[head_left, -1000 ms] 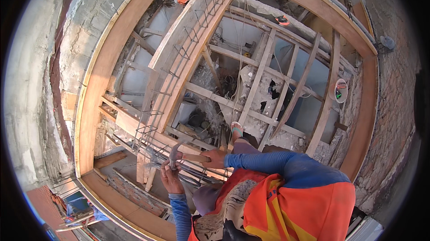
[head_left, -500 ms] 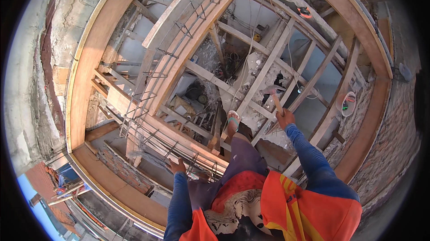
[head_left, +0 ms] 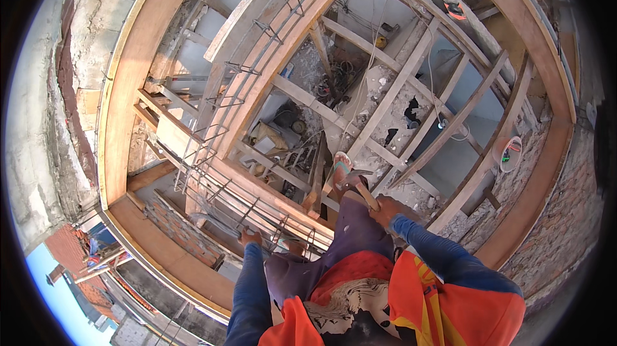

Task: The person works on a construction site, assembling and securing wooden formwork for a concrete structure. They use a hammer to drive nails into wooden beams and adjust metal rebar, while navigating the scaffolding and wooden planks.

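In my right hand (head_left: 385,211) is the wooden handle of a hammer (head_left: 368,195). Its metal head lies over my right knee, just below my sandalled foot (head_left: 341,164). My left hand (head_left: 250,236) is low, beside the reinforcing bar cage (head_left: 222,185), with fingers curled; what they grip is hidden. A grey, thin bundle (head_left: 215,222) lies beside that hand, too blurred to name. The cage of bars and stirrups runs inside wooden form boards (head_left: 254,105).
Timber beams (head_left: 392,92) cross over a lower level strewn with rubble. A white bucket (head_left: 508,154) with small coloured items stands at the right by a brick wall (head_left: 546,217). An orange and black object (head_left: 455,11) lies on the far ledge. Wide boards (head_left: 122,121) edge the frame.
My right hand has drawn the hammer back toward my body and leftward, from over the beams to over my leg. My left hand has stayed near the bars. The view has shifted slightly.
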A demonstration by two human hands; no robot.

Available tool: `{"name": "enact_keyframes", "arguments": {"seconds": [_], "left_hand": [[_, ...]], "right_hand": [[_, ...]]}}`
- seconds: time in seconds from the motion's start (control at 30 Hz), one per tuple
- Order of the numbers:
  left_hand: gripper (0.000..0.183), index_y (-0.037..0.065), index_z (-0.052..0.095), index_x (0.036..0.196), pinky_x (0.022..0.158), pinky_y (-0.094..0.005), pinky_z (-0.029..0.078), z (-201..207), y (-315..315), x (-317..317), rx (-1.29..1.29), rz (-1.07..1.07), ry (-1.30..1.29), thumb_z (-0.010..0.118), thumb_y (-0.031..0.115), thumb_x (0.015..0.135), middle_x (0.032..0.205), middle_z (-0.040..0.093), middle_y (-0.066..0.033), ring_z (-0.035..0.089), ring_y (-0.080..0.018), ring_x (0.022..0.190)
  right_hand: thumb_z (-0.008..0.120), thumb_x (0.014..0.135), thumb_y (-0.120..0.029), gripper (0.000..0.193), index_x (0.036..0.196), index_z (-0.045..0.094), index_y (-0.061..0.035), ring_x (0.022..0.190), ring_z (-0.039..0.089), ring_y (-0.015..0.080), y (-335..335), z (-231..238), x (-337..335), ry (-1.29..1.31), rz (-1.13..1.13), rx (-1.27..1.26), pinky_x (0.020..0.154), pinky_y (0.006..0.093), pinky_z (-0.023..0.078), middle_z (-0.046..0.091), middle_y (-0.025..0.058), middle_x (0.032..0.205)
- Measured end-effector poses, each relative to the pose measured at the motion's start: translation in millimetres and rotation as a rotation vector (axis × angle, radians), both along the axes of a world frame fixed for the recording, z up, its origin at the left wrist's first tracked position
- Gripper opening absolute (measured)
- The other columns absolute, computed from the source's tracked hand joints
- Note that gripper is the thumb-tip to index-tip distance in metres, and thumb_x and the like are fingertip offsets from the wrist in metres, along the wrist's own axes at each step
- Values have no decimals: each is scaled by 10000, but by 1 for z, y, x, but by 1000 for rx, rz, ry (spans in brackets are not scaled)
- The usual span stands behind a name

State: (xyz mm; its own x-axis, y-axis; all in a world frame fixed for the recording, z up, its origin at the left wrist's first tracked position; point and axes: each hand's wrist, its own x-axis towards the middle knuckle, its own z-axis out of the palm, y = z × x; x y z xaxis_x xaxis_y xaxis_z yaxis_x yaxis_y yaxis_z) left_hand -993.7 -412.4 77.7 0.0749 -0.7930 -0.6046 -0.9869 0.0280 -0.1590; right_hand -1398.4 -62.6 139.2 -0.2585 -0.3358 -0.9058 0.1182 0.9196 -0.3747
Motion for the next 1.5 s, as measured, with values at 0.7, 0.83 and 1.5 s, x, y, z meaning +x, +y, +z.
{"name": "enact_keyframes", "arguments": {"seconds": [0.7, 0.83, 1.5], "left_hand": [[891, 130, 163, 1517, 1179, -371, 219, 20, 19, -35, -103, 234, 106, 651, 97, 773, 1518, 295, -218, 244, -372, 1419], [903, 133, 166, 1518, 1166, -378, 254, 26, 9, -32, -66, 199, 95, 652, 113, 758, 1500, 321, -229, 251, -348, 1422], [291, 167, 756, 1011, 812, -431, 529, 58, -24, -28, -329, 260, -18, 550, 88, 822, 1030, 699, -176, 677, -331, 907]], "right_hand": [[579, 859, -373, 418, 1026, 626, 7, 816, 643, 255, -74, 21, 122, -787, 527, -539, 742, 393, 499, 676, 172, 895], [578, 876, -380, 444, 1070, 615, 17, 777, 599, 215, -64, 27, 103, -721, 537, -525, 727, 374, 485, 655, 153, 865], [568, 920, -122, 152, 1023, 522, -20, 608, 609, 145, 10, 46, -21, -356, -376, -67, 567, 323, 568, 571, 44, 693]]}}
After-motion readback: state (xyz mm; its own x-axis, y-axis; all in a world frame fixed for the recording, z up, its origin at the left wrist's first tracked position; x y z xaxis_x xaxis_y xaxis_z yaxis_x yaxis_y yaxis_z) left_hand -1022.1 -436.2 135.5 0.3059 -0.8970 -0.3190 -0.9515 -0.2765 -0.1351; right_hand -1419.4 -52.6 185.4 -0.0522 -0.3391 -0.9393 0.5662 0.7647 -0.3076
